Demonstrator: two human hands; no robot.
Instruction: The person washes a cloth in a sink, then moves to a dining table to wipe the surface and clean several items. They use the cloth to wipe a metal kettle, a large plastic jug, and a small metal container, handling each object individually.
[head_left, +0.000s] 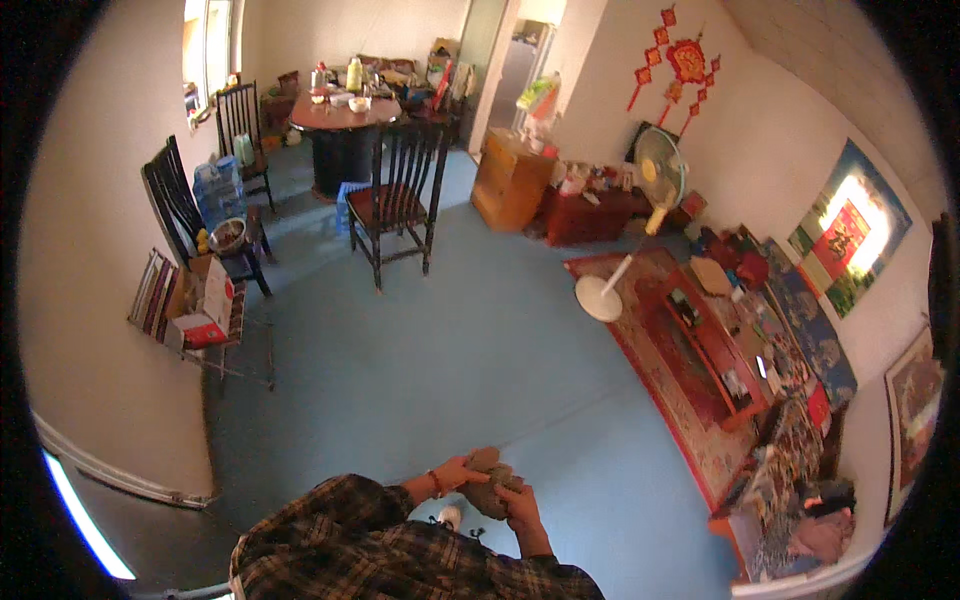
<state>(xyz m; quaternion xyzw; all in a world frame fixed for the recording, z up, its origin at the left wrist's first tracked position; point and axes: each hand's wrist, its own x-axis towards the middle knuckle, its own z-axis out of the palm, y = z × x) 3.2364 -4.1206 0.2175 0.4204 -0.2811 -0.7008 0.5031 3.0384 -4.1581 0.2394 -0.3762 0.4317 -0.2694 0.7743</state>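
In front of my body, low in the head view, both hands hold a crumpled grey-brown cloth (487, 491). My left hand (452, 475) grips its left side, the thumb lying on top; a reddish band circles that wrist. My right hand (519, 505) has hold of the right side, its thumb pressed on the cloth. Folds of the cloth hide some of the fingers. A light shoe (450, 516) shows on the blue floor below the hands.
A dark wooden chair (394, 206) stands ahead, near a table (345, 112). To the right are a white standing fan (600, 298), a red patterned rug (660, 360) and a low wooden table (709, 349). At left, a box (210, 311) rests on a rack.
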